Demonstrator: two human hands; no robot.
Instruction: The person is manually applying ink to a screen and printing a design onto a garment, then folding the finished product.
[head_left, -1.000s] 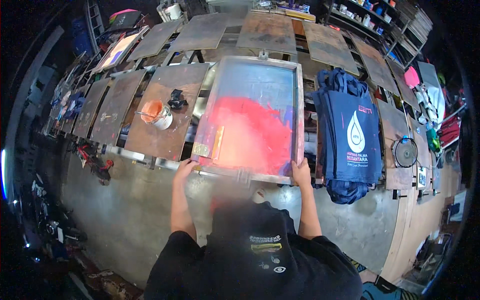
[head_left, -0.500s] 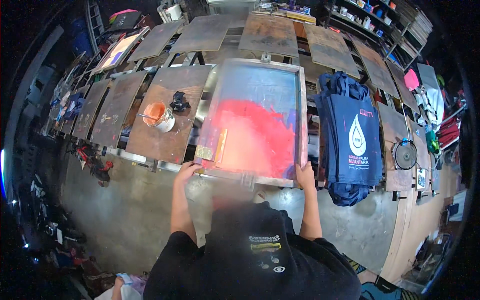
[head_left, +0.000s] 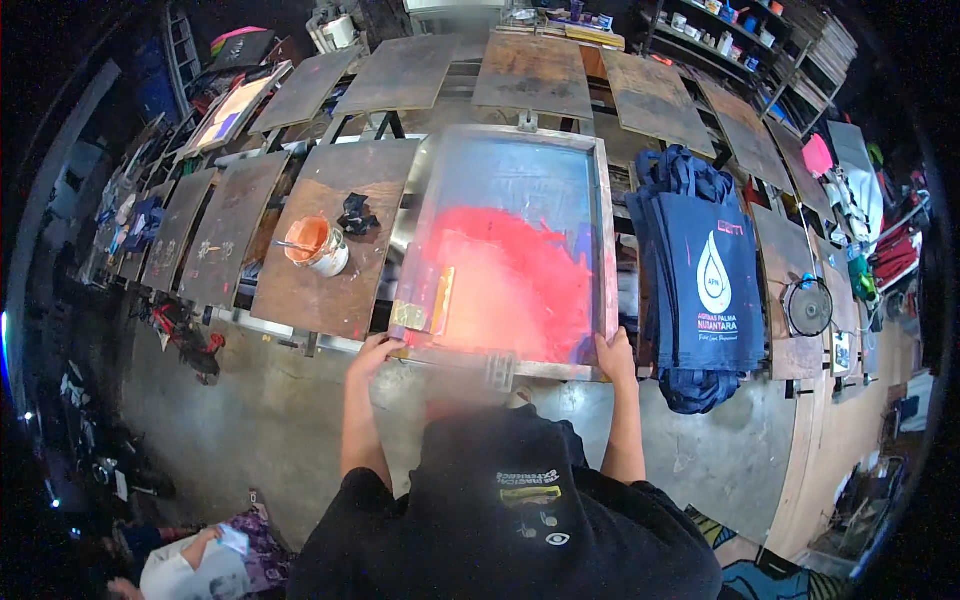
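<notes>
My left hand (head_left: 374, 356) grips the near left corner of a screen printing frame (head_left: 605, 240), fingers closed round its edge. At the near right corner my right hand (head_left: 616, 354) grips the same frame. Red-pink ink (head_left: 530, 265) covers much of the mesh, over a blue-grey area toward the far end. A yellowish squeegee (head_left: 443, 300) lies inside the frame at the left. Right of the frame, a stack of navy tote bags (head_left: 705, 270) with a white drop print is spread on a board. What lies under the frame is hidden.
Left of the frame, a tub of orange ink (head_left: 325, 255) and a crumpled black cloth (head_left: 357, 213) sit on a brown board (head_left: 330, 180). More boards stand in rows. A round black fan-like object (head_left: 808, 306) is at right. Another person (head_left: 200, 570) is at lower left.
Both hands keep hold of the frame, which sits slightly lower in the view. The other person at lower left has come further into sight.
</notes>
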